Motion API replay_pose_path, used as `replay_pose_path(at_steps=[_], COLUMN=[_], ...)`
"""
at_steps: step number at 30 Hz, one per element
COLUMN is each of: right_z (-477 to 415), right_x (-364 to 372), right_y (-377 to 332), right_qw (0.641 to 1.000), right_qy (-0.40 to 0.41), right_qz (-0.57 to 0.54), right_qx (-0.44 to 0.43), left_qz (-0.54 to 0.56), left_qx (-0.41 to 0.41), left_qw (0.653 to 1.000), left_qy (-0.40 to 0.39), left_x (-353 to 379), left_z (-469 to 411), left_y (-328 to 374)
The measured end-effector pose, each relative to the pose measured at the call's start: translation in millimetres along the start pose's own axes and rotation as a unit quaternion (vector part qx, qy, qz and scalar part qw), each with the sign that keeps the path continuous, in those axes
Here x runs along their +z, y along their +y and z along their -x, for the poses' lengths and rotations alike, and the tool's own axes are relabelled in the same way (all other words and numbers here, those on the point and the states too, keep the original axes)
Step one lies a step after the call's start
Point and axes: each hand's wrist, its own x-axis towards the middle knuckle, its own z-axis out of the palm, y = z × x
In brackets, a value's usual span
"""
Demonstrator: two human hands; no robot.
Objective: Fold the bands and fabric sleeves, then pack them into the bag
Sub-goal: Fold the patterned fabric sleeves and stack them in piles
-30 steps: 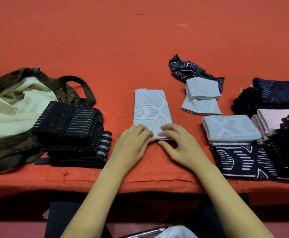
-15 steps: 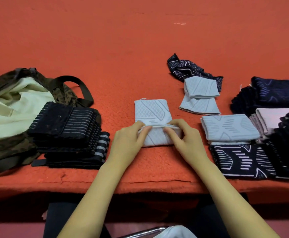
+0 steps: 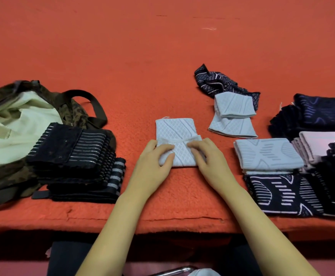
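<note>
Both hands have brought the near end of the pale sleeve over its far half. The left hand and right hand pinch the flap with curled fingers, mid-table. This fold seems nearly done; the bag waits at the left.

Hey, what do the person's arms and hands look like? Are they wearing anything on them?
The left forearm and right forearm are bare, with no sleeves reaching into view. The left hand and right hand are ungloved, and no ring, watch or bracelet shows on either.
</note>
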Motion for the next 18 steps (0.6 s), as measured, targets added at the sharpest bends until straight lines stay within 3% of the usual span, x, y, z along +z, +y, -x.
replay_pose_path(at_steps=[14, 18], right_z=[2.6, 5.4], right_x=[3.3, 1.0], right_y=[-0.1, -3.1], right_qw=[0.998, 0.99], right_qy=[-0.013, 0.026], right_qz=[0.053, 0.136], right_qx=[0.03, 0.002], left_qz=[-0.104, -0.19], left_qx=[-0.025, 0.006], left_qw=[0.994, 0.981], left_qy=[0.004, 0.031], left_x=[7.6, 8.4], left_z=[-1.4, 1.4], left_y=[1.4, 4.5])
